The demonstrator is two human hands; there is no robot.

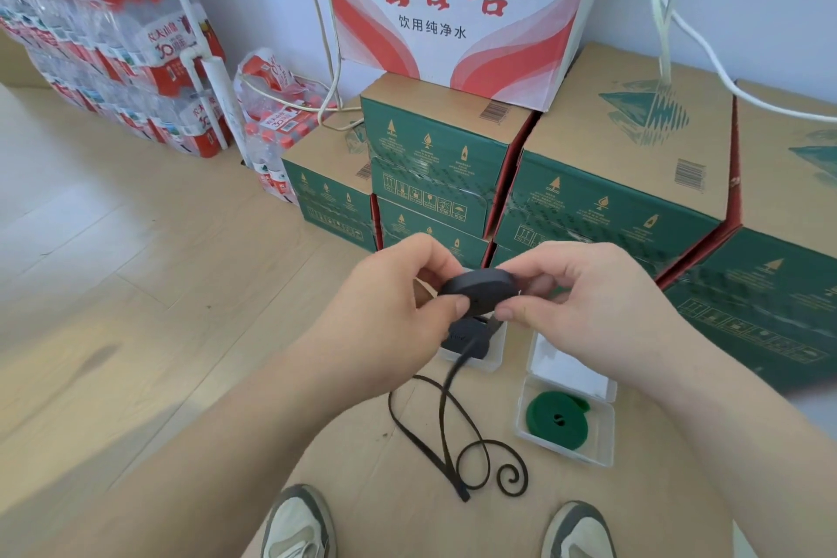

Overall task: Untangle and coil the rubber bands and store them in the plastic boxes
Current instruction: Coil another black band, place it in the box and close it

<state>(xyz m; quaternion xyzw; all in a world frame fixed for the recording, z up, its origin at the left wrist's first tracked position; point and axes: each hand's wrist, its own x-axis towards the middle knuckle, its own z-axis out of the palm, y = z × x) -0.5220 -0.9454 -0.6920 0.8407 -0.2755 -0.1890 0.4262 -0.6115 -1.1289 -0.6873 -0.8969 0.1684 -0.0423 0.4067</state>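
Two hands work over two plastic boxes, and three bands show: one black coil in the air, one dark roll already boxed and one green coil boxed. The left hand (389, 304) pinches the left edge of the black coil (482, 288) between thumb and curled fingers. The right hand (589, 308) pinches its right edge between thumb and forefinger, so the coil sits directly between the two hands, touching both. It is held as a flat disc, tilted with its broad face up and toward the person, its longer span running left to right. From its underside one loose tail (446, 417) drops toward the person. It loops across the cardboard sheet (362, 444) on the floor and ends in a small spiral curl near the feet. Just below the hands lies the far box (496, 353), holding the dark roll (462, 335), which the coil and fingers partly hide. To its right, nearer the person, the near box (602, 444) lies with its lid folded back, and the green coil (550, 419) rests flat inside it. Two shoes, the left shoe (299, 521) and the right shoe (582, 530), stand at the bottom edge. Stacked green cartons (611, 204) rise behind the boxes.
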